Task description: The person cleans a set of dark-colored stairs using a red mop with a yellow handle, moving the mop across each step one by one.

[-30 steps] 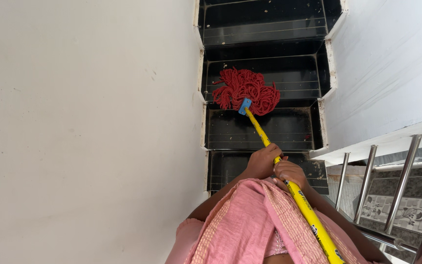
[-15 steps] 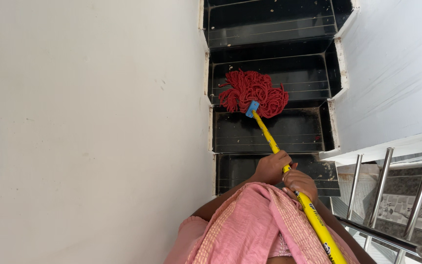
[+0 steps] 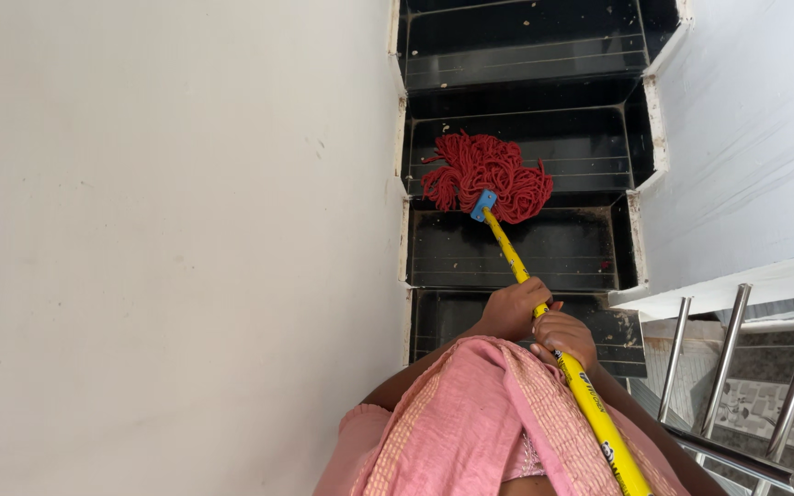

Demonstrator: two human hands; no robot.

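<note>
- Left hand (image 3: 510, 310): clenched around yellow mop handle (image 3: 570, 378), gripping further down the shaft, toward the mop end.
- Right hand (image 3: 562, 338): clenched around the same handle, just behind and touching the left hand, nearer the body.
- Yellow mop handle: tilted, running from lower right of view up and leftward to the blue socket (image 3: 483, 205); dark printed markings along the lower part of the shaft.
- Blue socket: fixed at the handle tip, joining shaft to red mop head (image 3: 486, 174).
- Red mop head: string type, spread flat on the tread of a black stair step (image 3: 581, 147), toward the left side of that tread, close to the white wall (image 3: 176, 248).
- Black stair steps: glossy dark treads with thin grooved lines, descending away from the viewer; pale specks of debris visible on the upper tread (image 3: 526, 41) and on the nearest tread beside the hands.
- Pink garment (image 3: 470, 422): draped over the body at the bottom of view, with woven lighter border bands, partly covering both forearms.
- White parapet wall (image 3: 746, 138): bounding the stairs on the right.
- Metal railing (image 3: 737, 367): polished steel balusters at lower right, patterned tile floor visible behind.
</note>
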